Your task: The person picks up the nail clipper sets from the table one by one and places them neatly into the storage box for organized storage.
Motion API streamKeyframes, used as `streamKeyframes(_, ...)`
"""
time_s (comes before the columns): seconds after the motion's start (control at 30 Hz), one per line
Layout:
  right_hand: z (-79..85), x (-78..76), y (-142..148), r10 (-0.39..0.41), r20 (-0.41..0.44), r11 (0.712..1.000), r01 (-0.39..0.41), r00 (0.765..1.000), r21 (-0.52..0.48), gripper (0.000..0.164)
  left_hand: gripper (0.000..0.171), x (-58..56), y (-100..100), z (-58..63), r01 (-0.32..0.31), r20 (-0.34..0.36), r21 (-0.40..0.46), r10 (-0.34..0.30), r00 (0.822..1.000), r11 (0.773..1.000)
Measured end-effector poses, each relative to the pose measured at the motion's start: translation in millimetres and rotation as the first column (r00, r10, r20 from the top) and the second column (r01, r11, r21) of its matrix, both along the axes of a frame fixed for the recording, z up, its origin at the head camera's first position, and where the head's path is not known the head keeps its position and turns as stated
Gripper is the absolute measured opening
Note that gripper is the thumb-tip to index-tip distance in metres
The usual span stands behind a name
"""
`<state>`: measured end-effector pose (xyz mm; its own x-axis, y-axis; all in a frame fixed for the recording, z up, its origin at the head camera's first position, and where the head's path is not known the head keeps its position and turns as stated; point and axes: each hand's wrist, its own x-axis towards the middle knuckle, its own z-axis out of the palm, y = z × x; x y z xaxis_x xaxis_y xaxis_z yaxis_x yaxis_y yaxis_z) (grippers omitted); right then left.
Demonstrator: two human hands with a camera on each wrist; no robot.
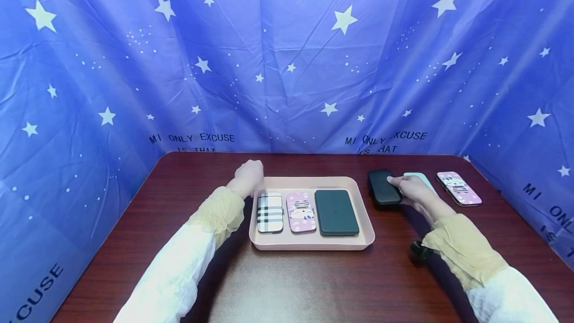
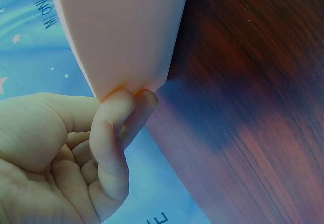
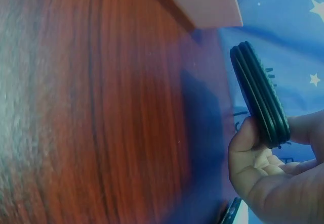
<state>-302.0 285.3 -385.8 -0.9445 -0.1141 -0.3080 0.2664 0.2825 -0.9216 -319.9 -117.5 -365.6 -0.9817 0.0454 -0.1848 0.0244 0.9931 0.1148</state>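
Observation:
In the head view my left hand (image 1: pixel 249 174) is at the far left corner of a pale pink tray (image 1: pixel 309 246). The left wrist view shows its thumb and curled fingers (image 2: pixel 114 107) pinching the tray's rim. Lying in the tray are a plaid case (image 1: pixel 270 213), a pink cartoon case (image 1: pixel 301 212) and a dark green rectangular case (image 1: pixel 337 212). To the tray's right, my right hand (image 1: pixel 417 192) grips a black case (image 1: pixel 383 187) between thumb and fingers. From the right wrist, this black case (image 3: pixel 260 95) shows a ridged edge and is lifted off the table.
A mint case (image 1: pixel 419 178) lies partly hidden behind my right hand. Farther right is another pink cartoon case (image 1: pixel 459 188). The dark red wooden table (image 1: pixel 287 283) meets a blue star-patterned curtain (image 1: pixel 278 54) at its back and sides.

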Motion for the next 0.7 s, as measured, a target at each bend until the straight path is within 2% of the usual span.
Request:
streamKeyframes(0.23,5.9,1.9,-8.8,0.006,-0.042,0.999,-0.008,0.999,-0.039,0.044,0.041,-0.4,0.1,0.1,0.007,-0.003,-0.009,-0.007,1.0,1.0)
streamKeyframes(0.43,13.4,4.6,-18.3,-0.021,-0.057,0.996,0.016,0.998,-0.084,0.045,0.043,0.1,0.0,0.4,0.009,-0.007,-0.008,-0.009,1.0,1.0)
streamKeyframes(0.7,24.4,9.2,-34.7,-0.057,-0.057,0.973,0.043,0.997,-0.225,0.027,0.04,1.5,-0.2,0.1,0.006,-0.002,-0.007,-0.006,1.0,1.0)
